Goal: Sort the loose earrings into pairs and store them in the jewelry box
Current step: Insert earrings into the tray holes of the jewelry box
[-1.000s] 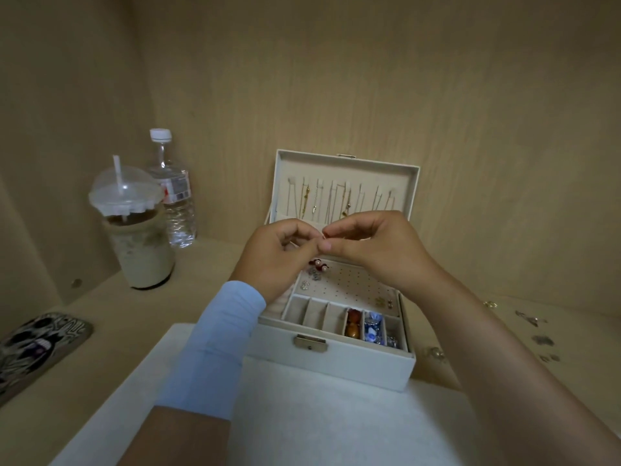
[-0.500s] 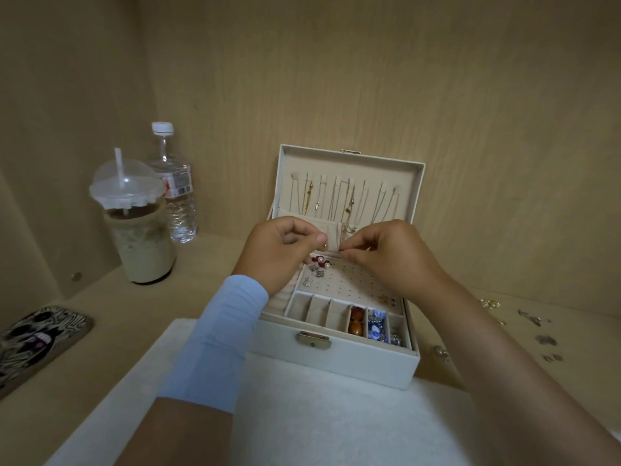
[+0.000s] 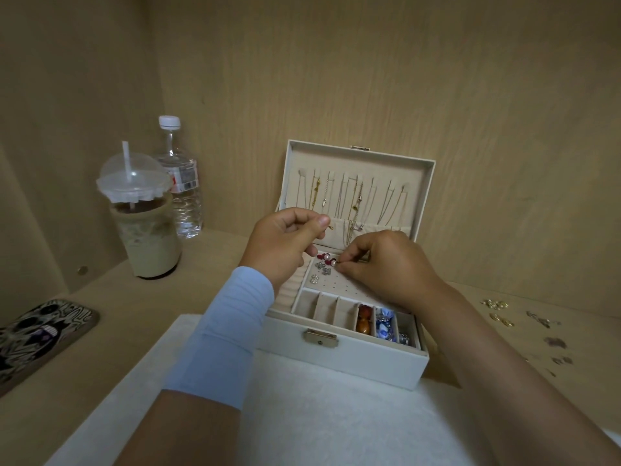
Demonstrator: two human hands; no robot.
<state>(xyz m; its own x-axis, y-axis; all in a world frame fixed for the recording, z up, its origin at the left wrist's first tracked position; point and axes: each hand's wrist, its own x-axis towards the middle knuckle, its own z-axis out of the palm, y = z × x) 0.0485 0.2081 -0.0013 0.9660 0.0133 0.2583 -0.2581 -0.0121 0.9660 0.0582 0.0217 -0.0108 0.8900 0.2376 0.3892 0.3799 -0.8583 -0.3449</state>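
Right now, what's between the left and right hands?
Head view: red-and-pearl studs on the jewelry box panel, between left hand and right hand; the right pinches one.

Setting: a private, domestic corner. Light wood-grain panels close in behind and to the left of the open jewelry box, forming a cabinet-like alcove. Left of the box, on the surface, stand an iced drink cup with domed lid and straw and a water bottle. Further left lies a phone in a patterned case. A white mat lies under the box, and loose earrings lie to its right.
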